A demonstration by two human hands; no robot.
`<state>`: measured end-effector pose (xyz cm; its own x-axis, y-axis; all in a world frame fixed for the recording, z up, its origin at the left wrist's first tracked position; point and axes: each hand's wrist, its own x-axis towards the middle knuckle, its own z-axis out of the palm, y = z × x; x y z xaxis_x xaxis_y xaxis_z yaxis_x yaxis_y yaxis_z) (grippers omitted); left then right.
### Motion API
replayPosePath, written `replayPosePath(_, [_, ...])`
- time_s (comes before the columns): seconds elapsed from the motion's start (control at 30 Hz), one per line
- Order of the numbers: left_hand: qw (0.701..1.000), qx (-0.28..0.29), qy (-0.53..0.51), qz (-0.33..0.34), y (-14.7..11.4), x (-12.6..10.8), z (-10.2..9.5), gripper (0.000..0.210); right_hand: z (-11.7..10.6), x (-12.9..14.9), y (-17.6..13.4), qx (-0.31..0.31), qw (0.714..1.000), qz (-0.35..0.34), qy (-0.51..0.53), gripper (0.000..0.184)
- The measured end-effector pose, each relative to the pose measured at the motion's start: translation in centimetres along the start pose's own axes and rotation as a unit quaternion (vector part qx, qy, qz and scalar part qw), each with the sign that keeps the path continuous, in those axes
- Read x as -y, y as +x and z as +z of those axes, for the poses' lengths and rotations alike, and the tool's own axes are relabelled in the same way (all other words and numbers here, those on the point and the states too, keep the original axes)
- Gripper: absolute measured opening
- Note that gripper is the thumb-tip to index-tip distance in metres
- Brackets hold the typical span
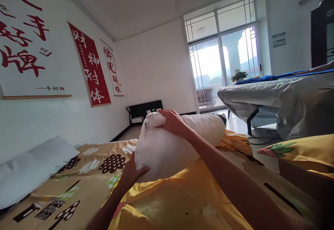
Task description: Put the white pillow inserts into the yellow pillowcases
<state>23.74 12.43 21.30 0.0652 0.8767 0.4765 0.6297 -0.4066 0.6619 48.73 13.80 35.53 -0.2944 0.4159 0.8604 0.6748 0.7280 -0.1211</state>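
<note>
A plump white pillow point(167, 153) stands up in front of me, in the middle of the head view. My right hand point(173, 121) grips its top edge, with the fingers folded over the far side. Lower down, my left hand point(134, 171) holds the pillow's left side, its thumb on the near face and its fingers partly hidden. Yellow printed fabric point(177, 198), which looks like a pillowcase, lies spread below and against the pillow's lower edge. Whether the pillow is inside it I cannot tell.
Patterned brown bedding point(91, 178) covers the surface under the pillow. Another white pillow point(36, 167) lies at left, and yellow printed fabric point(308, 150) at right. Behind stands a plastic-covered table point(261, 91) with blue cloth point(284, 75) and another person's hand point(302, 72).
</note>
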Motion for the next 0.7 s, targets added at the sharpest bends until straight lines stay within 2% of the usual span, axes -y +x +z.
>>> replayPosePath(0.1, [1.000, -0.021, 0.011, -0.014, 0.8, -3.0, 0.8, 0.068, 1.1, 0.6, 0.4, -0.047, 0.996, -0.036, -0.068, 0.012])
replayPosePath(0.2, [1.000, -0.023, 0.007, -0.014, 1.7, -5.4, 1.2, 0.052, 2.0, 0.7, 0.2, -0.109, 0.986, -0.045, -0.115, 0.021])
replayPosePath(0.3, [0.998, -0.046, -0.044, -0.019, 2.5, -6.1, 1.8, 0.042, 2.5, 0.6, -0.8, -0.165, 0.980, -0.045, -0.097, 0.023])
replayPosePath(0.43, [0.971, -0.090, -0.218, -0.033, 3.9, -5.5, 2.9, 0.034, 3.3, 0.4, -3.7, -0.221, 0.973, -0.064, -0.032, 0.029])
replayPosePath(0.53, [0.941, -0.091, -0.315, -0.085, 4.6, -4.9, 3.7, 0.033, 4.4, 0.2, -7.0, -0.221, 0.971, -0.096, -0.008, 0.039])
replayPosePath(0.7, [0.906, -0.070, -0.401, -0.114, 4.3, -4.1, 4.6, 0.045, 6.8, 0.5, -12.2, -0.137, 0.980, -0.120, -0.077, 0.050])
